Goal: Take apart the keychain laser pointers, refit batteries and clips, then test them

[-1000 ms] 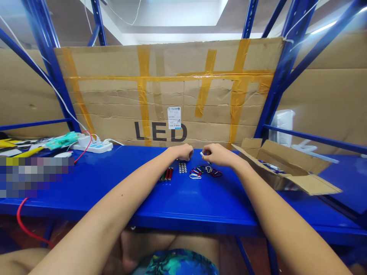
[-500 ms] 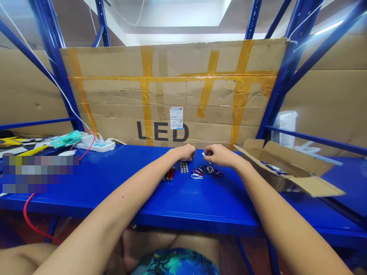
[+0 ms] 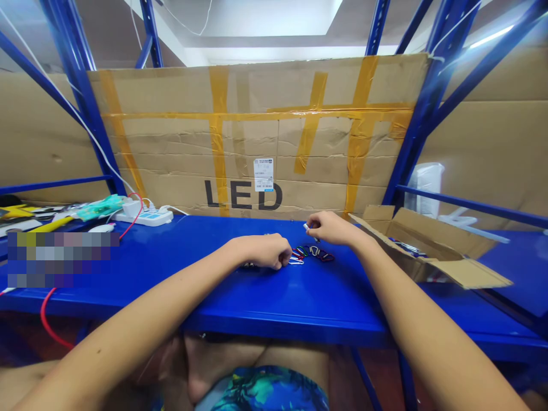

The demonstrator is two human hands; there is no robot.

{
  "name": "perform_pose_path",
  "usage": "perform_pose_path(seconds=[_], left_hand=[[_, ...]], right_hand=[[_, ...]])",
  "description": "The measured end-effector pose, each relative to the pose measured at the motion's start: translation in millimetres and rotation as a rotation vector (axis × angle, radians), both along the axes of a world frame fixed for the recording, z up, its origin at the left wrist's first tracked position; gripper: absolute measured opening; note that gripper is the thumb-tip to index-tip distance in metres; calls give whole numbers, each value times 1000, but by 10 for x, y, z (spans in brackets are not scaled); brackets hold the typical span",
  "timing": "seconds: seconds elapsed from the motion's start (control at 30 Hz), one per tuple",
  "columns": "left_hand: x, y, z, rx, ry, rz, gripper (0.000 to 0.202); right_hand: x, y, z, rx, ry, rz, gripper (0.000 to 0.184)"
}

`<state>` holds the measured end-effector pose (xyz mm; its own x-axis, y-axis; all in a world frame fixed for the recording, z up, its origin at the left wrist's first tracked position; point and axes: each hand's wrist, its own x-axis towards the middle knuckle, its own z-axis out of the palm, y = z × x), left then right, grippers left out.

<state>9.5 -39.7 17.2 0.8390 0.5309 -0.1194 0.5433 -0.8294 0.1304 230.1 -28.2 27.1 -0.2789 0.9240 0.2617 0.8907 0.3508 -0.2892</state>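
My left hand (image 3: 274, 251) is low over the blue table, its fingers curled downward together; whatever they hold is hidden. It covers the rows of small silver pieces and most of the dark and red tubes beside them. Just right of its fingertips is a silver carabiner (image 3: 297, 261), at the near end of a fan of coloured carabiners (image 3: 314, 251). Behind that fan, my right hand (image 3: 329, 227) is closed in a pinch on a small white-and-silver piece (image 3: 306, 226), too small to name.
An open cardboard box (image 3: 428, 245) with pens or similar thin items stands at the right. On the left are a white power strip (image 3: 148, 217), a red cable (image 3: 49, 314) and a clutter of packets. A large cardboard panel (image 3: 180, 154) marked LED closes off the back.
My left hand has come from the back of the table toward me, now covering the silver pieces and tubes. My right hand has stayed nearly in place, still pinching the small piece.
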Motion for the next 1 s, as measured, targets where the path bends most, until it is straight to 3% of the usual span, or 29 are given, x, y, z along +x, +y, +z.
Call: perform_pose_path(seconds=[0.3,0.43,0.7,1.0], left_hand=[[-22,-151,106,3,-56,-94,16],[-93,-154,177,29,-95,-66,16],[-72,-115,60,70,-17,-52,18],[-34,-222,116,49,19,14,22]], right_hand=[[-24,-24,-1,3,-14,9,8],[-28,-16,-6,2,-7,14,9],[-32,-25,-3,7,-26,12,11],[-43,-28,2,5,-33,8,9]])
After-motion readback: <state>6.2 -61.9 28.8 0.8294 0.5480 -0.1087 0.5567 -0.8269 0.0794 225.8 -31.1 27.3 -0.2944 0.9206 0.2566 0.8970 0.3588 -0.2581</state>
